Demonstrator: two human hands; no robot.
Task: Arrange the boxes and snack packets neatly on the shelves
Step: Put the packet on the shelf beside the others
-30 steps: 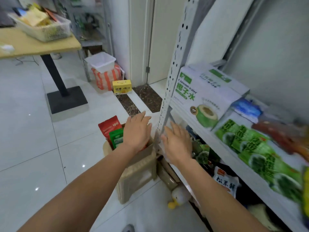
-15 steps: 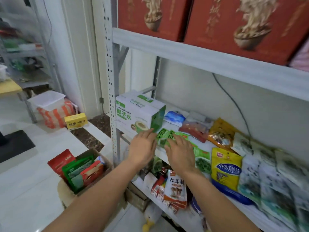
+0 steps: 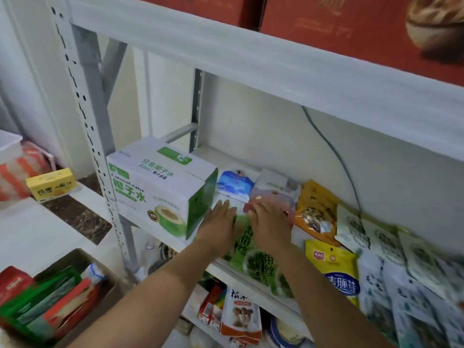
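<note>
We have swung up from the floor carton to the middle shelf [image 3: 251,275]: left hand [image 3: 218,228] and right hand [image 3: 270,226] now press flat, fingers apart, on green snack packets [image 3: 253,259] at frame centre, beside the coconut-water box [image 3: 160,187]; straightening begins.

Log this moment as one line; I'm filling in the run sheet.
stage: arranging middle shelf | left hand: flat on green packets | right hand: flat on green packets beside it | coconut water box: left of hands
</note>
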